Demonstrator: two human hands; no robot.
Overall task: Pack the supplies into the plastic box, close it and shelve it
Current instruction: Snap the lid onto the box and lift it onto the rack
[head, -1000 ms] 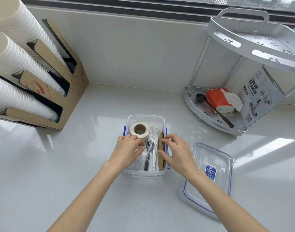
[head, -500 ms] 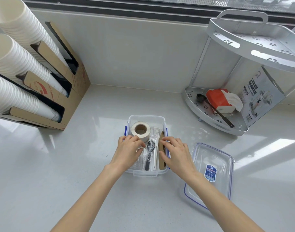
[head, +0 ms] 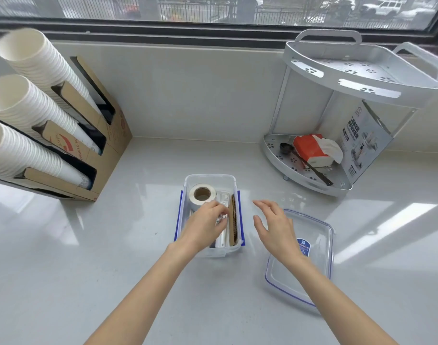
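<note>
The clear plastic box [head: 210, 178] with blue side clips stands open on the counter in the middle. Inside it lie a white tape roll [head: 202, 194], wrapped cutlery and a brown cardboard strip [head: 233, 226]. My left hand [head: 205, 226] rests inside the box, its fingers pressing on the wrapped cutlery. My right hand [head: 275, 226] hovers open between the box and the lid, holding nothing. The clear lid [head: 312, 247] with a blue rim and blue label lies flat on the counter to the right of the box.
A white two-tier corner shelf [head: 362, 80] stands at the back right; its lower tier holds a red tissue pack [head: 312, 149], a black scoop and a printed card. A cardboard holder with stacks of white paper cups [head: 31, 115] fills the left.
My right hand has left the box and moved right toward the lid, fingers spread. My left hand stays in the box on the cutlery. The view has tilted up slightly.
</note>
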